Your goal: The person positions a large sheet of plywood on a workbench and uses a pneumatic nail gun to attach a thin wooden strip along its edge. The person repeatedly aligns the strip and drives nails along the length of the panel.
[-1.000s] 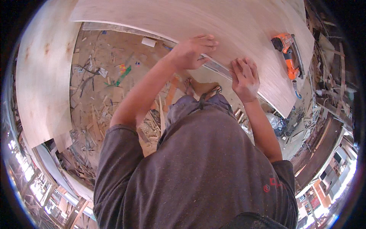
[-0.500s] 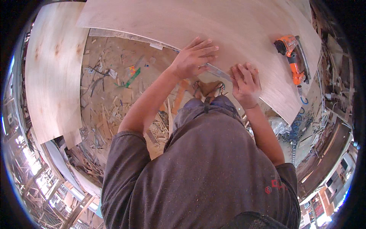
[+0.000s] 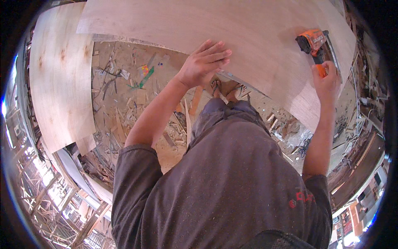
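A: What's the biggest thing down there?
B: The ground (image 3: 168, 62). It's brown and messy, with bits of wood all over it.

A: And after that?
B: A big flat board (image 3: 257, 45). It goes across the far side, from left to right.

A: Is there another board?
B: Yes, a pale board (image 3: 62, 83) on the left, with a few brown spots. From up here, the big board's left corner hides a bit of it.

A: Where's the orange tool (image 3: 315, 43)?
B: Over the right part of the big board. It's orange and black. I can't tell if it touches the wood.

A: Who has it?
B: The right hand (image 3: 327, 83) does. Its fingers are wrapped around the handle, at the tool's near end.

A: What about the left hand (image 3: 203, 64)?
B: It's at the big board's near edge, well apart from the tool. Its fingers are straight and close together. I can't tell if it grips the edge, because the thumb is hard to see.

A: Any tiny things?
B: A green scrap (image 3: 147, 78) on the ground, to the left of that hand.
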A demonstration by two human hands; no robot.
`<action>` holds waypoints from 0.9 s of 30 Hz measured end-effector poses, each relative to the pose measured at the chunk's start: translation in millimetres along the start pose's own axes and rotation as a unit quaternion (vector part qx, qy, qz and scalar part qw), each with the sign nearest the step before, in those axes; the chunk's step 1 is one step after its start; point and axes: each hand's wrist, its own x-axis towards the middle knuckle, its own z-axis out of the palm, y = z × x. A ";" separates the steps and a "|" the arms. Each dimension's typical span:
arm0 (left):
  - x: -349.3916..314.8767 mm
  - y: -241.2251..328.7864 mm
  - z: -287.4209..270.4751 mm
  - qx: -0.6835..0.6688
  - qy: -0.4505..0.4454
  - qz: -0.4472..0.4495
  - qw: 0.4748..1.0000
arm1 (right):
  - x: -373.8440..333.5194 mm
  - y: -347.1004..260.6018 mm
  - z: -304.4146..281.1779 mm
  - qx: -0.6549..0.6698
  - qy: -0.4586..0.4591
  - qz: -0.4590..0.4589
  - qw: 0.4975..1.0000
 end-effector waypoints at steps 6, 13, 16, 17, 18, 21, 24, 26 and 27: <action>-2.3 -4.9 1.3 -0.019 0.013 0.005 1.000 | 35.4 14.9 1.9 -0.006 -0.133 0.013 0.991; -4.4 -6.2 8.9 0.000 0.040 0.014 0.999 | -3.4 -16.6 -57.0 0.060 -0.107 0.120 0.985; -0.9 -4.2 8.8 -0.020 0.054 0.017 0.998 | -60.3 -38.4 -84.4 0.068 -0.084 0.163 0.981; -1.0 -3.7 9.2 -0.027 0.057 0.013 0.998 | -79.8 -53.8 -94.0 0.057 -0.091 0.189 0.976; 0.9 -5.9 11.7 -0.029 0.067 0.021 0.997 | -103.1 -67.6 -96.4 0.071 -0.090 0.185 0.976; -3.3 -6.2 19.2 -0.024 0.084 0.030 0.996 | -142.9 -142.3 -102.0 0.094 -0.121 0.156 0.976; -1.0 -6.8 17.3 -0.022 0.081 0.044 0.996 | -182.6 -168.2 -70.1 0.132 -0.181 0.105 0.969; -0.8 -6.5 13.8 -0.029 0.071 0.044 0.996 | -182.2 -204.7 -52.7 0.108 -0.210 0.091 0.967; -0.4 -6.1 13.7 -0.033 0.071 0.041 0.996 | -178.7 -218.6 -46.1 0.084 -0.239 0.086 0.963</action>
